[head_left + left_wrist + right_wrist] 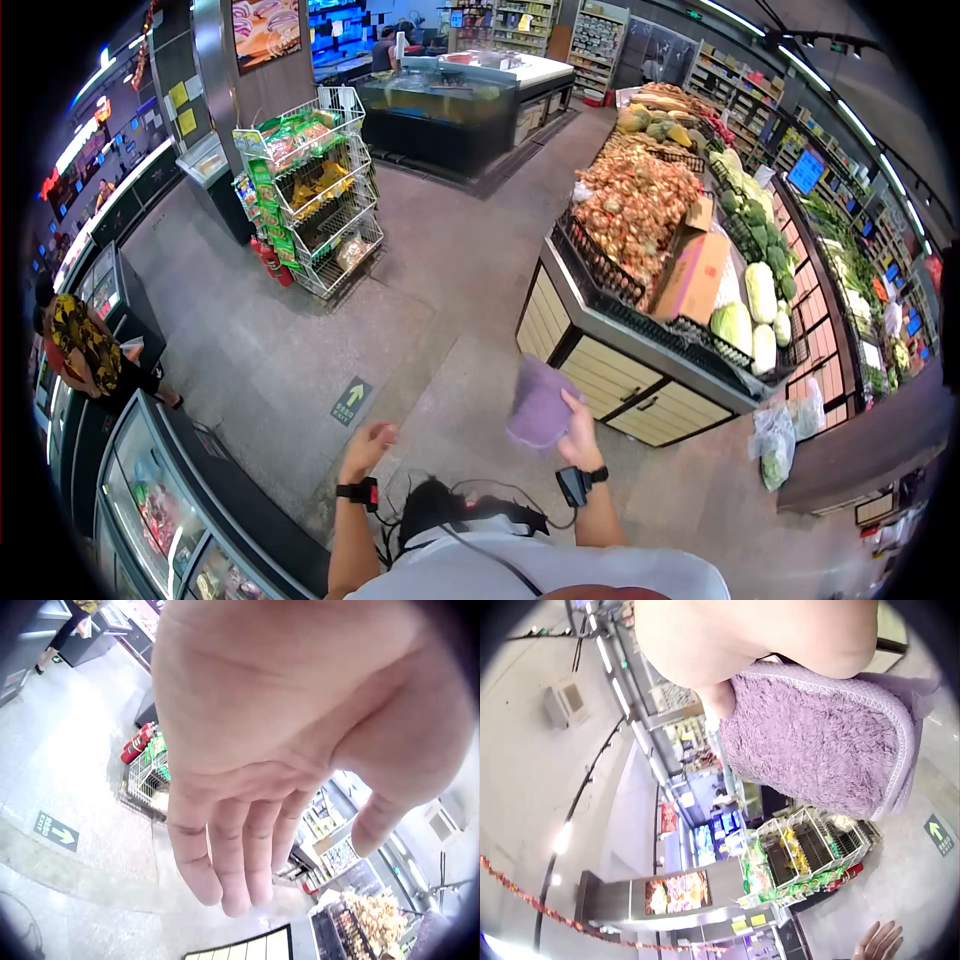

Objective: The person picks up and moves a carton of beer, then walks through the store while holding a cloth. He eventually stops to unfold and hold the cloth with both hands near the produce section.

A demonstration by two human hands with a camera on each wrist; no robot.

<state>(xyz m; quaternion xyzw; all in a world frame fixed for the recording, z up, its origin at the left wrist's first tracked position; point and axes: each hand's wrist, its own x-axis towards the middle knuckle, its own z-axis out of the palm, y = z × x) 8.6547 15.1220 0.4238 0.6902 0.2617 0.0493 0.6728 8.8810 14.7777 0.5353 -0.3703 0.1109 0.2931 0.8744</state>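
Note:
A folded purple fleecy cloth with a pale stitched edge is in my right hand, gripped between thumb and fingers. In the head view the cloth hangs out to the left of that hand, over the floor. My left hand is held in the air to the left, apart from the cloth. Its fingers are loosely bent, and nothing lies in the palm in the left wrist view.
On the right stands a produce counter with onions, a cardboard box and cabbages. A wire snack rack is ahead left. Freezers line the left, where a person stands. Plastic bags hang at the right.

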